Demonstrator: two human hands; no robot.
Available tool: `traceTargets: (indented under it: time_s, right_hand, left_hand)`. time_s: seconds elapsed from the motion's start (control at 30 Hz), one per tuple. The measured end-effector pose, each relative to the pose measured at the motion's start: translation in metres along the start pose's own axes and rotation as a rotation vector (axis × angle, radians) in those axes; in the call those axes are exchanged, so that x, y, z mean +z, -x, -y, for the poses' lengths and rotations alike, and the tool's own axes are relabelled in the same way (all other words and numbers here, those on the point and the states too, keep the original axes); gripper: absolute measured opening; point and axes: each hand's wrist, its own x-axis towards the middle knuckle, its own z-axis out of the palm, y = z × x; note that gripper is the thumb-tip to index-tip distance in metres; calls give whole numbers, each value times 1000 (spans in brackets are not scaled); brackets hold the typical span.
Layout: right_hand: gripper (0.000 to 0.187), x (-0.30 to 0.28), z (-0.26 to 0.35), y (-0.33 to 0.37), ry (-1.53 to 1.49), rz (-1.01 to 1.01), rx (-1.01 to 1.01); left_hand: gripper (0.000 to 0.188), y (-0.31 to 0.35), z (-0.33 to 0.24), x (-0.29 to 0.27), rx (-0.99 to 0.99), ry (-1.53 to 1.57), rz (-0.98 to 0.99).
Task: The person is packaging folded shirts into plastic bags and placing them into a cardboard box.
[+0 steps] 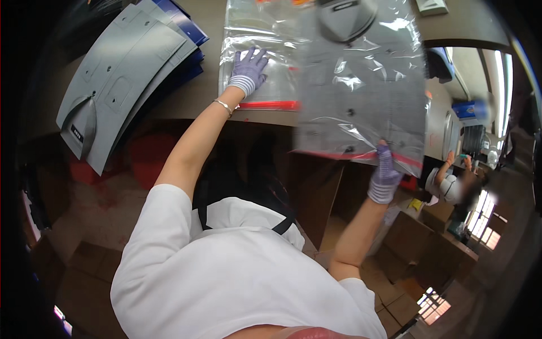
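Left hand [247, 69] spread on clear bags [280, 82], right hand [385, 174] clamped on bagged grey panel [361, 96], grey stack [127, 65] at left, cartons [409, 243] below

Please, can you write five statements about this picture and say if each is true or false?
1. The left hand lies spread on clear plastic bags. True.
2. The right hand holds a bagged grey panel near its lower edge. True.
3. Both hands are without gloves. False: both wear purple gloves with white-striped cuffs.
4. Nothing is stacked to the left of the hands. False: a stack of grey panels lies there.
5. A bracelet is on the left wrist. True.
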Motion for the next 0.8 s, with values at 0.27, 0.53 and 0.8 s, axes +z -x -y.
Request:
traceTargets:
  time_s: [0.27, 0.53, 0.8]
  right_hand:
    - [27, 140, -50, -12, 356, 333, -193]
    - [41, 99, -178, 85, -693, 323, 1464]
    - [83, 54, -234, 82, -557, 237, 1764]
  left_hand:
    - [24, 16, 3, -12, -376, 979, -430]
    - [18, 93, -17, -22, -257, 1131, -300]
    - [33, 10, -80, -10, 372, 496, 115]
